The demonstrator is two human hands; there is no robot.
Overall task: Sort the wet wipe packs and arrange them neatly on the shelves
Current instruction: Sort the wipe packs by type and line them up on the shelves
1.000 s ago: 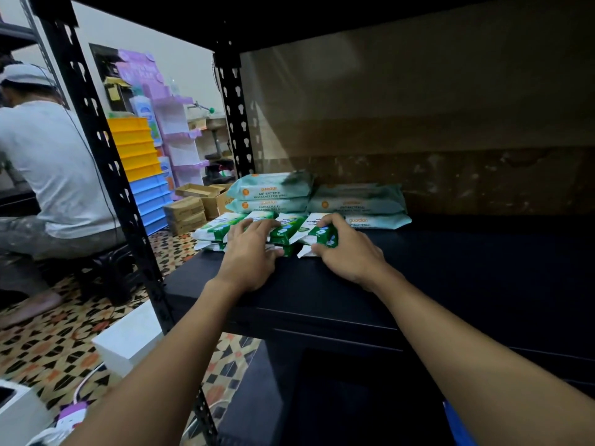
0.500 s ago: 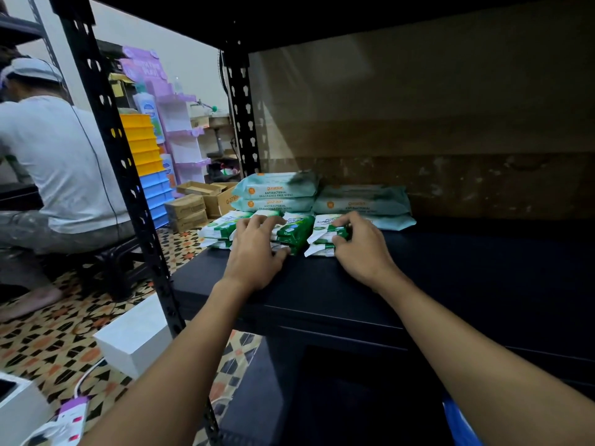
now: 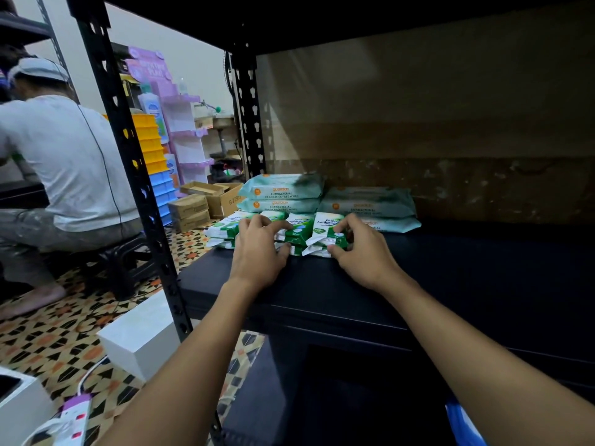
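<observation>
Small green-and-white wipe packs lie in short stacks at the left front of the black shelf (image 3: pixel 450 268). My left hand (image 3: pixel 257 249) grips the middle stack of green packs (image 3: pixel 299 231), fingers over its top and thumb at its front edge. My right hand (image 3: pixel 360 249) pinches the right stack of green packs (image 3: pixel 325 228) from its right end. A further green stack (image 3: pixel 225 225) sits at the shelf's left edge. Behind them stand two stacks of larger pale teal wipe packs, one on the left (image 3: pixel 283 194) and one on the right (image 3: pixel 367 204).
A black perforated upright (image 3: pixel 128 162) frames the shelf's left front corner. A person in a white shirt (image 3: pixel 64 162) sits on a stool on the patterned floor to the left. A white box (image 3: pixel 141 336), a power strip (image 3: pixel 70 420) and cardboard boxes (image 3: pixel 206 201) lie on the floor.
Both hands stayed on the green packs, shifting their fingers and nudging the stacks closer together. The camera moved slightly nearer and to the right.
</observation>
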